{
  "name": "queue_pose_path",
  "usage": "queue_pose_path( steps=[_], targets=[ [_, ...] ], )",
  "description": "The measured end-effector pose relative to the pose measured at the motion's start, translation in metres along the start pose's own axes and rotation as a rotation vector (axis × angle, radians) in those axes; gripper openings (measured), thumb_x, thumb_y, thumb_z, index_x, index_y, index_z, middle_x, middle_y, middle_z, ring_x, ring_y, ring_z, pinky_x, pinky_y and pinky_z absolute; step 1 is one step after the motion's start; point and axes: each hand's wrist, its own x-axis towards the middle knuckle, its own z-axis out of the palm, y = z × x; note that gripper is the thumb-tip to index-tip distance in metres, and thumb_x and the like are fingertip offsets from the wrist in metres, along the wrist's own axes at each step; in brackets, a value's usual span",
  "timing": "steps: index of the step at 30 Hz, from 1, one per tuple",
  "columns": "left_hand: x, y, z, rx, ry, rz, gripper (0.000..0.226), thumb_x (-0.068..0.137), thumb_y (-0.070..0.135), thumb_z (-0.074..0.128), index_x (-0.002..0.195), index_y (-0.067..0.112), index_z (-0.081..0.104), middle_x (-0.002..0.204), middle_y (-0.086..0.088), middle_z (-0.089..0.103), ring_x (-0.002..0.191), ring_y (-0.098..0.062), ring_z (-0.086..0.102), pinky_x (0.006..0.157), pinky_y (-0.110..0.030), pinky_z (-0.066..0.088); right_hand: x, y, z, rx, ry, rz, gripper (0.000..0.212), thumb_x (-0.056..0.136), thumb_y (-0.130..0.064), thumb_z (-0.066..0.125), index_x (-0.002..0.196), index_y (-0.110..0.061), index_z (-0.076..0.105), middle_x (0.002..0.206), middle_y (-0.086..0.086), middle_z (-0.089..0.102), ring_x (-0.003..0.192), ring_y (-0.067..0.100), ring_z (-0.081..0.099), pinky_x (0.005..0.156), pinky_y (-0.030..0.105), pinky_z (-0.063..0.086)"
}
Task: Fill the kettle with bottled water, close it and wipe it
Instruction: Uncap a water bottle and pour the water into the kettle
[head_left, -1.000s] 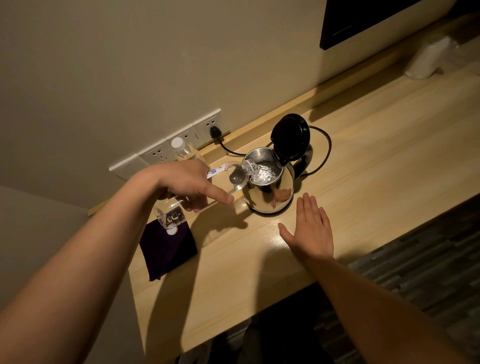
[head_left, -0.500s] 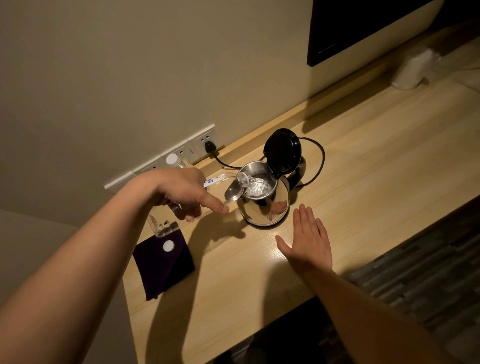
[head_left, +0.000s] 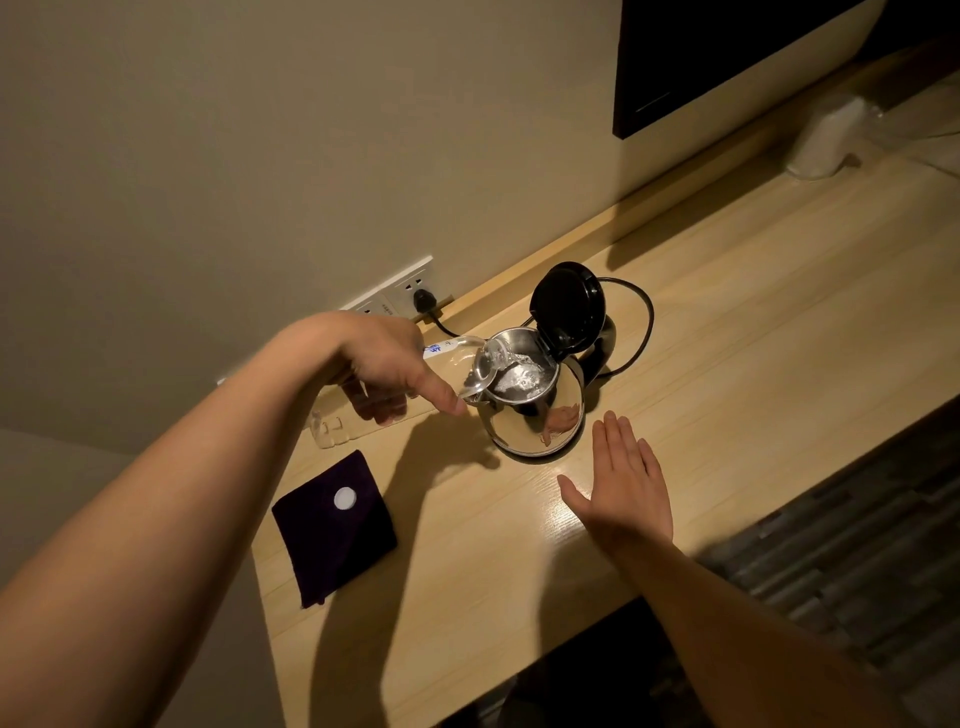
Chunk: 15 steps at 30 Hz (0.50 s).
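Left hand (head_left: 387, 364) around tilted bottle (head_left: 457, 364)

The long, pale wooden surface (head_left: 753, 364) runs along the wall, and a steel kettle (head_left: 530, 415) stands on it towards the back with its black lid (head_left: 569, 306) tipped up and a black cord (head_left: 649, 314) looping on the wood behind it. Well to the left, near the front edge, lies a dark purple cloth (head_left: 332, 540) with a small white cap (head_left: 344, 499) sitting on top of it. The right hand (head_left: 628, 483) rests palm down just in front of the kettle, fingers straight, and a whitish wrapped object (head_left: 826, 137) stands far off at the other end.
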Motion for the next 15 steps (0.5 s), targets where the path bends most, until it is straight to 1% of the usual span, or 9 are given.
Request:
queue_pose_path(
  steps=[3, 5, 8, 10, 12, 15],
  targets=[
    [-0.002, 0.005, -0.002, 0.057, 0.022, -0.029, 0.068, 0.057, 0.056, 0.091, 0.084, -0.003, 0.069, 0.066, -0.015, 0.074, 0.052, -0.024, 0.068, 0.053, -0.031, 0.055, -0.001, -0.001, -0.001, -0.005, 0.0, 0.001, 0.095, 0.095, -0.074, 0.027, 0.166, -0.013, 0.011, 0.175, 0.005, 0.003, 0.162, 0.018, -0.002, 0.13, 0.039, 0.004],
    [-0.004, 0.01, -0.003, 0.091, 0.027, -0.045, 0.069, 0.057, 0.056, 0.091, 0.084, -0.004, 0.068, 0.065, -0.016, 0.074, 0.053, -0.026, 0.068, 0.053, -0.032, 0.056, -0.001, -0.001, -0.002, -0.003, 0.001, 0.0, 0.095, 0.095, -0.073, 0.028, 0.166, -0.012, 0.012, 0.175, 0.005, 0.003, 0.162, 0.018, -0.002, 0.13, 0.039, 0.005],
    [-0.006, 0.017, -0.004, 0.125, 0.038, -0.061, 0.077, 0.049, 0.058, 0.091, 0.087, -0.004, 0.067, 0.068, -0.018, 0.074, 0.056, -0.029, 0.069, 0.057, -0.035, 0.058, -0.002, -0.001, -0.003, 0.004, 0.01, -0.001, 0.095, 0.095, -0.073, 0.03, 0.166, -0.012, 0.014, 0.175, 0.006, 0.004, 0.162, 0.019, 0.0, 0.13, 0.04, 0.006],
    [-0.007, 0.021, -0.005, 0.143, 0.027, -0.067, 0.08, 0.045, 0.058, 0.09, 0.089, -0.004, 0.067, 0.074, -0.02, 0.075, 0.062, -0.031, 0.07, 0.064, -0.039, 0.062, -0.002, -0.001, -0.004, 0.006, 0.011, -0.003, 0.095, 0.095, -0.073, 0.029, 0.166, -0.012, 0.014, 0.175, 0.006, 0.005, 0.162, 0.019, 0.0, 0.13, 0.04, 0.007],
    [-0.008, 0.024, -0.006, 0.157, 0.019, -0.076, 0.084, 0.044, 0.058, 0.09, 0.094, -0.006, 0.068, 0.084, -0.024, 0.078, 0.067, -0.034, 0.072, 0.074, -0.045, 0.063, -0.002, -0.001, -0.004, 0.003, 0.008, -0.005, 0.095, 0.095, -0.073, 0.027, 0.166, -0.012, 0.013, 0.175, 0.006, 0.004, 0.162, 0.019, 0.0, 0.13, 0.041, 0.008],
    [-0.009, 0.026, -0.007, 0.184, 0.012, -0.1, 0.086, 0.05, 0.057, 0.09, 0.102, -0.008, 0.068, 0.096, -0.03, 0.078, 0.073, -0.037, 0.072, 0.084, -0.05, 0.062, -0.003, -0.002, -0.005, 0.001, 0.007, -0.007, 0.095, 0.096, -0.073, 0.028, 0.166, -0.011, 0.013, 0.175, 0.007, 0.004, 0.162, 0.019, 0.0, 0.13, 0.041, 0.009]
  ],
)
